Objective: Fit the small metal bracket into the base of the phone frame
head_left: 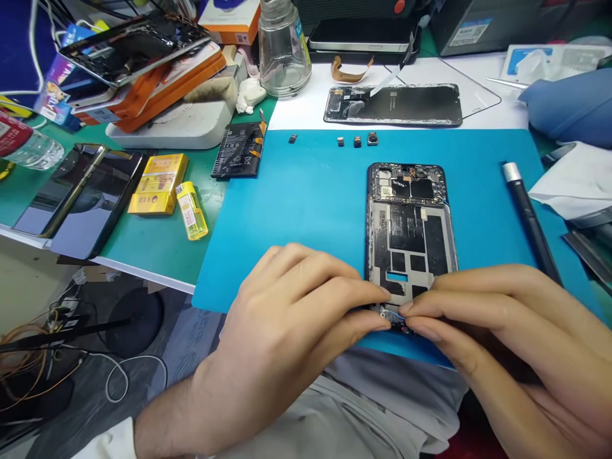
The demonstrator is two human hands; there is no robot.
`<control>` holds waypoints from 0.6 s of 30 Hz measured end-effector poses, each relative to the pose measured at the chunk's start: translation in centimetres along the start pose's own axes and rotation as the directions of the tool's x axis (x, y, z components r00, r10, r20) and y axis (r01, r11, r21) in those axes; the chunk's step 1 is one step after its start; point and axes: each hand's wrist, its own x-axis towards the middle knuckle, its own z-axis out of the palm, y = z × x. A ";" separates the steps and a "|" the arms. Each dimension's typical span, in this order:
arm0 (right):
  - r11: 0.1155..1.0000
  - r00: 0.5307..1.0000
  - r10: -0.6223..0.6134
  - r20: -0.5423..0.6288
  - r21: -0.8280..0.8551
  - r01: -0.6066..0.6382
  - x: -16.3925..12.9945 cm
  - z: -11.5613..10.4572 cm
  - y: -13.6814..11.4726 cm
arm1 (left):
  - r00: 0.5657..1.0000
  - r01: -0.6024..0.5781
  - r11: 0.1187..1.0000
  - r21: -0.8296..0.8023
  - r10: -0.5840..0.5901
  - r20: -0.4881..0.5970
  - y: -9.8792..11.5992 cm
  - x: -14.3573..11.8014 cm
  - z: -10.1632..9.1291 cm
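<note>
An opened smartphone frame [415, 236] lies on the blue mat, its main board [411, 182] showing at the far end and its battery bay bare. At the near end is a small circuit board [393, 317] with a thin blue cable. My left hand [291, 319] is closed, thumb and forefinger pinching the left side of this board. Closed from the other side, my right hand [502, 325] has its fingertips at the board's right edge, by the cable. The fingers partly hide the board, so whether it is seated or raised cannot be told.
Several small camera modules [357, 141] line the mat's far part, with a removed battery [239, 150] at its left edge. A phone screen [392, 105] lies behind. A black pen-like tool [530, 220] is at right; a yellow lighter [192, 211] and a glass jar [284, 57] stand left and back.
</note>
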 end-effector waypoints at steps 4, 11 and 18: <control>1.000 1.000 0.007 -0.004 -0.008 -0.007 -3.0 0.0 1.9 | 1.000 0.016 1.000 -0.007 -0.016 0.002 0.1 0.1 -0.1; 1.000 1.000 0.018 -0.017 -0.004 -0.018 -4.2 0.8 1.3 | 0.998 0.051 0.996 -0.072 -0.048 0.047 0.5 0.0 -0.7; 0.999 0.998 -0.010 -0.068 -0.051 0.007 1.2 1.3 -2.3 | 0.999 0.052 0.998 -0.044 -0.052 0.009 0.5 0.1 -0.4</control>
